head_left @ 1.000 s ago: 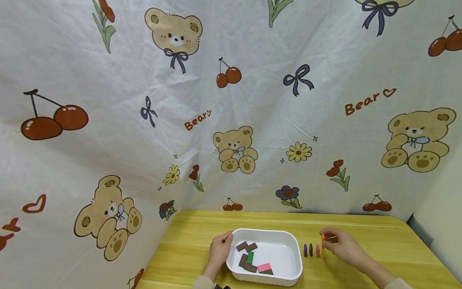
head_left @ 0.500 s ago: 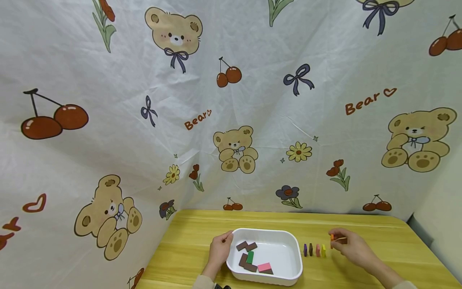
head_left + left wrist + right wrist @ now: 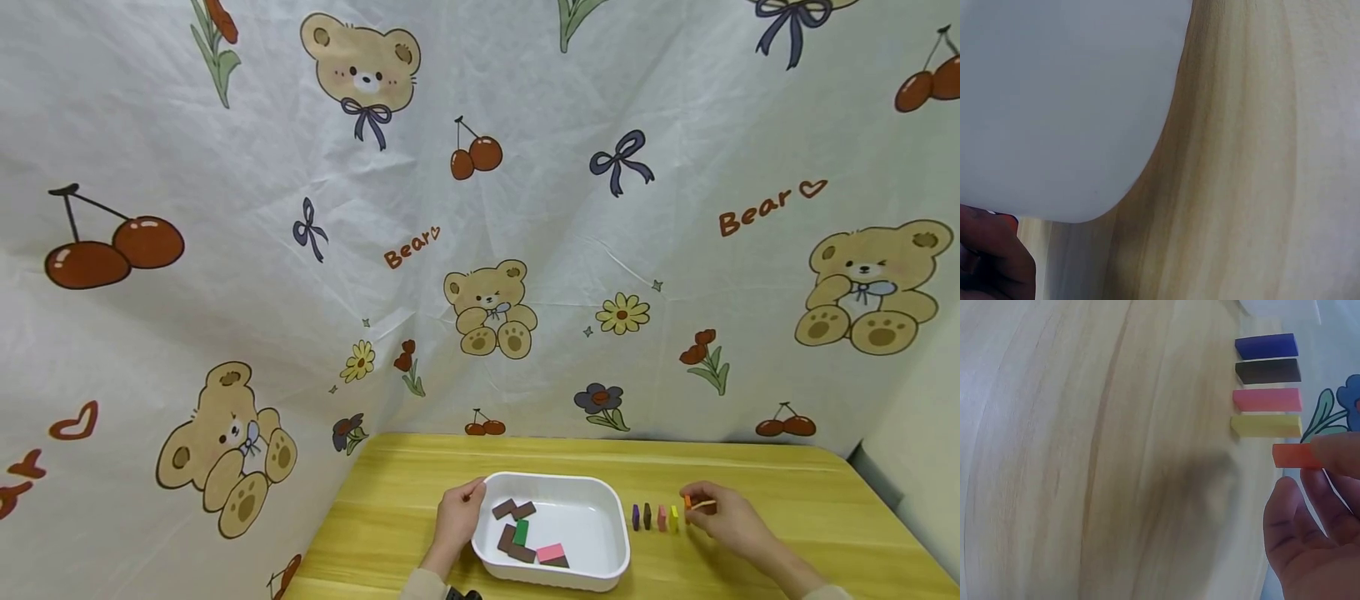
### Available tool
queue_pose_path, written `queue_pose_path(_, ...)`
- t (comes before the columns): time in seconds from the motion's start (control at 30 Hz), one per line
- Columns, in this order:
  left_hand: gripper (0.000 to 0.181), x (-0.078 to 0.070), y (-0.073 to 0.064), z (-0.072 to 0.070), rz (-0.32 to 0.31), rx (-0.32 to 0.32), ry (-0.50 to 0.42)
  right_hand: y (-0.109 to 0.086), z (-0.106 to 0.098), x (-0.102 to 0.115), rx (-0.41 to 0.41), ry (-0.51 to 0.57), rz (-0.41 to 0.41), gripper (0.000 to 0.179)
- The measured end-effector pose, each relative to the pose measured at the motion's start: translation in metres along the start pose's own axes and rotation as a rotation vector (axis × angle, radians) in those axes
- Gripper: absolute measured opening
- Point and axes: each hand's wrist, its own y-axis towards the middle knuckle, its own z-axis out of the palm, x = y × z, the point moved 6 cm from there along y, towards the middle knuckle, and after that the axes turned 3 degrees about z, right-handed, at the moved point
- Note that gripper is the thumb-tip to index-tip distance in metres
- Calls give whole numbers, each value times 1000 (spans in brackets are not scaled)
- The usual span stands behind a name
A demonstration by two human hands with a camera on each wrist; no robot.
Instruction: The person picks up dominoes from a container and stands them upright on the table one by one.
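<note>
To the right of a yellow rectangular block (image 3: 1266,426) standing upright on the yellowish wood-grain table (image 3: 810,492), the thumb and fingers of the right hand (image 3: 722,512) pinch a slim, bright orange rectangular block (image 3: 1291,455). Its long axis runs parallel to the yellow one's, with a narrow gap between them. It seems held slightly clear of the surface, though contact underneath is hard to judge. Leftward from the yellow piece, a pink rectangular block (image 3: 1266,400), a dark brown rectangular block (image 3: 1267,371) and a purple rectangular block (image 3: 1266,345) stand in the same line, each apart from the next, broad faces turned toward one another. That gap and the matching axis look like what matters most. The left hand (image 3: 458,515) is well apart, across a white round-cornered tray (image 3: 588,525), thumb and fingers gripping its left rim.
</note>
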Motion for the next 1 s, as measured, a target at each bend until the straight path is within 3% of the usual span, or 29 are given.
queue_pose_path(0.33,30,-34,-19,-10,7,1,2,3,12,-10,-20,-60,6,30)
queue_pose_path(0.43,31,-29,-16,-8,-11,1,-2,3,15,-12,-30,-60,3,29)
queue_pose_path(0.57,29,-7,-4,-1,-36,0,15,4,16,-14,-35,-43,-5,29)
queue_pose_path(0.73,27,7,5,3,-24,10,0,6,17,-16,-36,-49,-13,30)
queue_pose_path(0.87,27,5,4,2,-24,12,-6,6,18,-17,-18,-45,9,33)
queue_pose_path(1.0,29,-12,-7,-2,-11,16,16,4,18,-17,2,-34,27,36)
